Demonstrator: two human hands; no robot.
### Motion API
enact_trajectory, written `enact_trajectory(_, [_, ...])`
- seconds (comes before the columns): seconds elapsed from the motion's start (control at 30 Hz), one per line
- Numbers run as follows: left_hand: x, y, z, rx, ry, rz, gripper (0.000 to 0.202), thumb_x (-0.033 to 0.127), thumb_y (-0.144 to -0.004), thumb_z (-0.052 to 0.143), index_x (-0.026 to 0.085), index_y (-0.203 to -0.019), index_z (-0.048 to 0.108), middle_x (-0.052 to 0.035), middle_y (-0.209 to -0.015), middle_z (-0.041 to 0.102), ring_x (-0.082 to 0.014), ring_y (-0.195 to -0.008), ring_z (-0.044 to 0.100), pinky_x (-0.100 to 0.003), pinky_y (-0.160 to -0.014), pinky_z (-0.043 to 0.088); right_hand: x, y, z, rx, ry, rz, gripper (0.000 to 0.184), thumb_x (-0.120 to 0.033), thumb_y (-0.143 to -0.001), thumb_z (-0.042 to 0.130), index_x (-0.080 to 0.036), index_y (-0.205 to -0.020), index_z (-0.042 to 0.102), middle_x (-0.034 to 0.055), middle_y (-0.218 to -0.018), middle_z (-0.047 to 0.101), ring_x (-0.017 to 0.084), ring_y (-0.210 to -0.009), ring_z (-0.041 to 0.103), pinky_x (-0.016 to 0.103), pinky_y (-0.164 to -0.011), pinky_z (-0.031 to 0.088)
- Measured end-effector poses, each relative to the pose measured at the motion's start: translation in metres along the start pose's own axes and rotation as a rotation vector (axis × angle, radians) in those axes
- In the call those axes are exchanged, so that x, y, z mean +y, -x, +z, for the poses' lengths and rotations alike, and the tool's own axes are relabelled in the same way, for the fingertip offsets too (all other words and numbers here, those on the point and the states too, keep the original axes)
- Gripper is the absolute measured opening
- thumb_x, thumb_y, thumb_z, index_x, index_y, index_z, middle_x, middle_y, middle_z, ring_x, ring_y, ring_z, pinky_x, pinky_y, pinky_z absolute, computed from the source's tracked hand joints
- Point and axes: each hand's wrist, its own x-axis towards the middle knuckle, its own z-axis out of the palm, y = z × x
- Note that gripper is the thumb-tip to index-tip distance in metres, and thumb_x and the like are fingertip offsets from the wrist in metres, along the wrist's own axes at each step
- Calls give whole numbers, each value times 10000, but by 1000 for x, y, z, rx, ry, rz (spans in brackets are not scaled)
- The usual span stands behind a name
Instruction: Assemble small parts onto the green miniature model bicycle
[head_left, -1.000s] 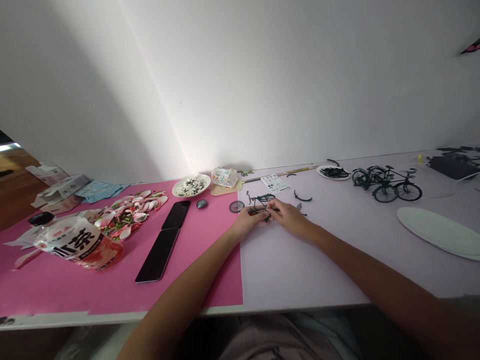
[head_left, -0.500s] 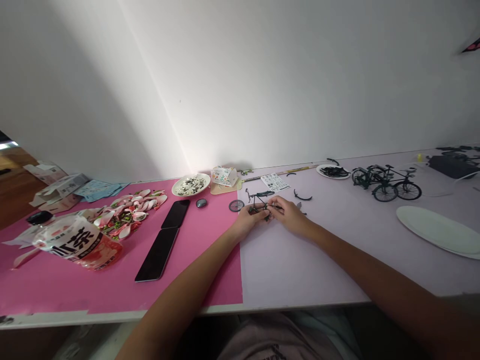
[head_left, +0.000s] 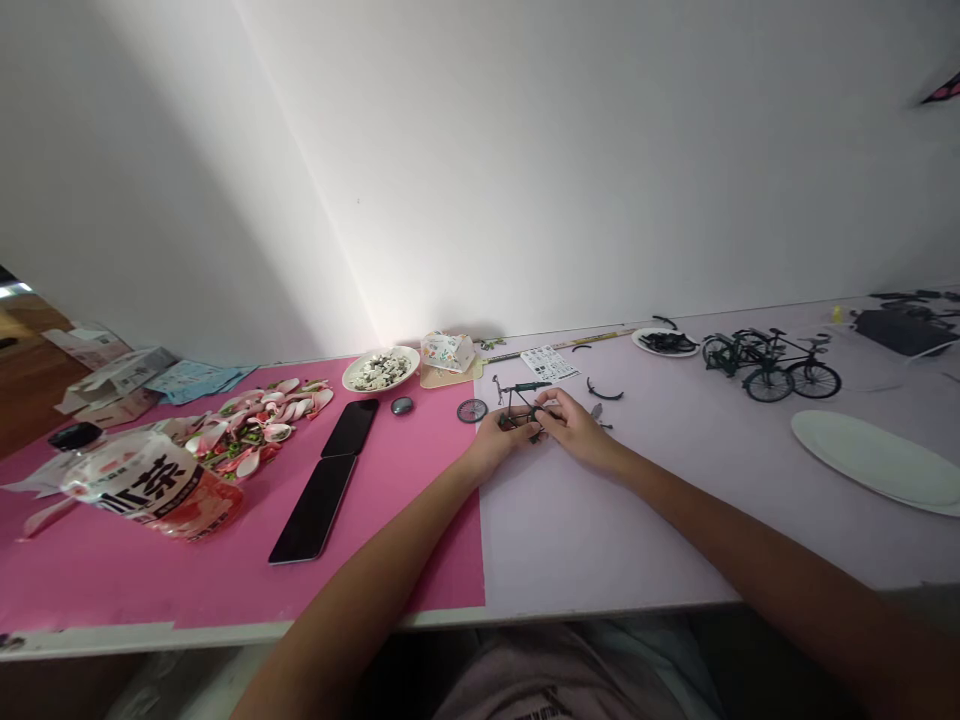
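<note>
A small dark model bicycle frame [head_left: 527, 387] stands between my hands, its handlebar end to the left. My left hand [head_left: 496, 442] is closed around the lower part of the frame. From the other side, the pinched fingers of my right hand [head_left: 574, 428] grip the frame's rear lower area. Whether a tiny separate part is between those fingertips is hidden. A loose spoked wheel [head_left: 472, 411] lies just left of the frame. Beyond my right hand lie a curved black strip [head_left: 604, 392] and a small grey piece [head_left: 598, 413].
Finished-looking model bicycles [head_left: 780, 370] stand at the right, near a plate of black parts [head_left: 666, 343] and a white oval plate [head_left: 877, 460]. A printed sheet [head_left: 550, 364] lies behind my hands. Leftward are a folding phone [head_left: 319, 500], a drink bottle [head_left: 154, 485] and pink petal-like pieces [head_left: 255, 425].
The frame has tilted slightly in my hands, and my right fingers have shifted a little at its rear. Everything on the table stays in place.
</note>
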Motion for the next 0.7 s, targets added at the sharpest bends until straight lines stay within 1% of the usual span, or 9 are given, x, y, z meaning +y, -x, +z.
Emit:
enact_trajectory(0.13, [-3, -1, -2, 3, 12, 3, 559, 362, -661, 921, 83, -1100, 717, -112, -940, 748, -143, -729, 649, -295, -756, 492, -1, 0, 0, 4, -51, 18, 265, -418, -924, 590, -253, -1099, 476, -9, -812, 696, 197, -766, 674, 316, -716, 490])
enact_trajectory(0.27, [-4, -2, -2, 8, 1, 1, 528, 358, -678, 908, 90, -1091, 719, -98, -906, 747, -138, -716, 645, -291, -751, 494, 0, 0, -1, -10, -54, 19, 253, -416, -940, 576, -253, -1106, 477, -15, -807, 691, 192, -755, 670, 311, -699, 479])
enact_trajectory(0.4, [-2, 0, -1, 27, 7, -8, 516, 340, -666, 911, 91, -1072, 714, -93, -893, 744, -139, -714, 650, -283, -729, 490, 2, 1, -2, -15, -22, -17, 239, -401, -952, 558, -254, -1119, 471, -20, -798, 685, 190, -768, 668, 307, -699, 473])
enact_trajectory(0.5, [0, 1, 1, 55, -2, -29, 500, 322, -664, 908, 97, -1063, 708, -83, -876, 742, -142, -717, 660, -271, -707, 484, 2, 1, -2, -10, 14, -36, 239, -393, -951, 553, -256, -1123, 461, -22, -781, 683, 188, -744, 661, 297, -664, 458])
enact_trajectory(0.7, [3, 2, 3, 53, -30, -23, 487, 322, -661, 901, 94, -1044, 706, -80, -865, 742, -130, -689, 647, -262, -687, 471, 1, 2, -2, -5, 35, -34, 249, -396, -942, 547, -261, -1129, 453, -8, -803, 705, 195, -739, 666, 299, -652, 456])
